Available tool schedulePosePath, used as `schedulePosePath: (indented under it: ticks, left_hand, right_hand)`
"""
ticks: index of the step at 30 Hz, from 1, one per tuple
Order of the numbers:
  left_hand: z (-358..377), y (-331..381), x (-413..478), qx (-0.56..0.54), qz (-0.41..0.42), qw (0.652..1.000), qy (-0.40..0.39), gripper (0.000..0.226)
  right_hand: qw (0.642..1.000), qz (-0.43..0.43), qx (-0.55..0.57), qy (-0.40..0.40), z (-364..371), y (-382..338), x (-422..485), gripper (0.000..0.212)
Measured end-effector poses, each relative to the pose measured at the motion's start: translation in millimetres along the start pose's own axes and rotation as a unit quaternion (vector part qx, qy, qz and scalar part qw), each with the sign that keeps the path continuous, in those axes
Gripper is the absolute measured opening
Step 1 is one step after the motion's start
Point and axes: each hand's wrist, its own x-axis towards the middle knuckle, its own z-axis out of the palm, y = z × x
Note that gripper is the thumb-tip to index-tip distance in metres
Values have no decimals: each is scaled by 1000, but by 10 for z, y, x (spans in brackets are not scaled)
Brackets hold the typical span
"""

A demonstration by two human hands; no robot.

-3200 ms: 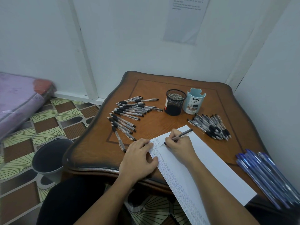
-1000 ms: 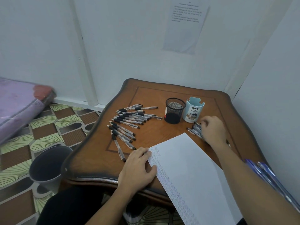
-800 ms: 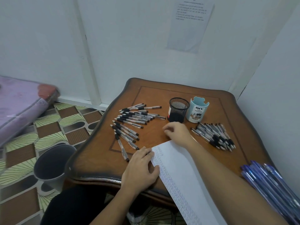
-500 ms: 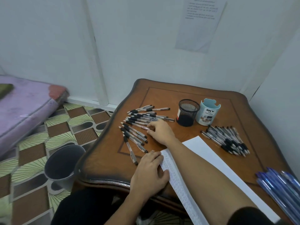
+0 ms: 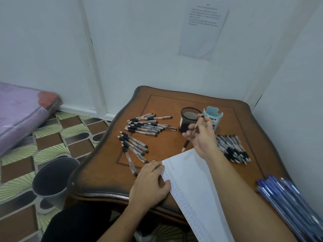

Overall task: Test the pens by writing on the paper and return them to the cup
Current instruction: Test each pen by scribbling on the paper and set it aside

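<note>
My right hand [image 5: 201,137] holds a black-grip pen [image 5: 186,144] above the table, tip pointing down near the top edge of the white paper [image 5: 190,173]. My left hand [image 5: 150,184] rests flat on the paper's left edge, where rows of small marks run down. A black mesh cup [image 5: 187,119] and a light blue cup [image 5: 214,119] stand side by side behind my right hand. Several pens lie in a spread at the left [image 5: 139,131]. Another pile of pens [image 5: 234,149] lies right of my hand.
The wooden table [image 5: 104,172] has a curved edge. A dark bin [image 5: 52,179] stands on the patterned floor to its left. A bundle of blue pens [image 5: 288,198] shows at the lower right. Walls close in behind and to the right.
My right hand stopped writing, put its pen on the right pile, reached across to the left spread, and now lifts a new pen back toward the paper. The left hand stayed on the paper.
</note>
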Motion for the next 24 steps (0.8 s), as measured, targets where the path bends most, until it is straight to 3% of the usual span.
schedulePosePath:
  ticks: [2,4,9,13,16,22,24]
  left_hand:
    - [-18,15,-2,0,-1,1000,-7,69]
    - [-33,38,-11,-5,-2,1000,-4,72]
    - [-46,62,-29,-7,-9,1000,-9,69]
    - [-58,85,-28,-18,-8,1000,11,66]
    - [-65,96,-31,-11,-12,1000,6,71]
    - [-74,107,-32,-8,-13,1000,3,66]
    - [-75,109,-29,-12,-15,1000,6,67]
  right_hand:
    - [999,5,-38,6,-76,-48,-80,20]
    - [995,6,-97,-12,-144,-57,-154,10]
    - [994,12,-104,-8,-302,-1,-304,14]
    - [996,61,-71,9,-366,95,-383,50]
    - [989,73,-126,10,-395,161,-462,60]
    - [983,41,-174,-31,-356,317,-535,14]
    - [981,39,-186,-44,-346,390,-549,11]
